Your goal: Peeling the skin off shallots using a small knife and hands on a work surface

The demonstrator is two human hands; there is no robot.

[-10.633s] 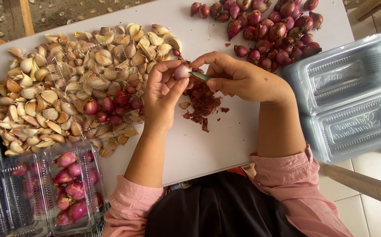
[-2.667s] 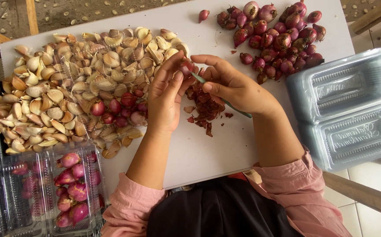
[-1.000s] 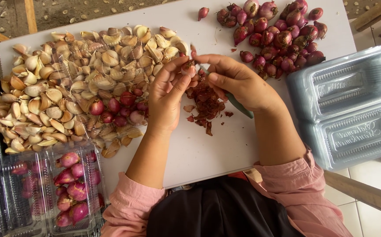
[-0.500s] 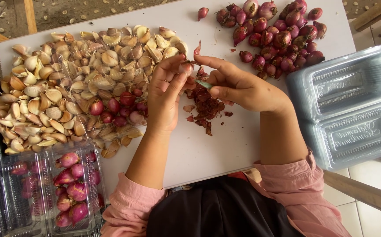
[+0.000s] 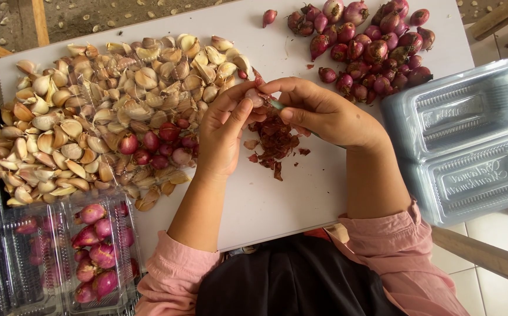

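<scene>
My left hand (image 5: 223, 131) pinches a small shallot (image 5: 255, 96) over the white board (image 5: 277, 199). My right hand (image 5: 324, 111) meets it there, gripping a small knife with a greenish handle (image 5: 275, 105) against the shallot. Under both hands lies a little heap of red peelings (image 5: 274, 140). A pile of unpeeled red shallots (image 5: 371, 44) sits at the top right. A few peeled shallots (image 5: 157, 146) lie beside my left hand, at the edge of a large heap of garlic cloves (image 5: 90, 111).
An open, empty clear plastic clamshell box (image 5: 470, 140) lies at the right. At the lower left a clear box (image 5: 98, 257) holds peeled shallots, with more such boxes (image 5: 8, 257) beside it. Wooden frame bars and gravel show past the board's edges.
My right hand, which had drawn away to the right half a second ago, has come back against the shallot in my left hand. The piles have not moved.
</scene>
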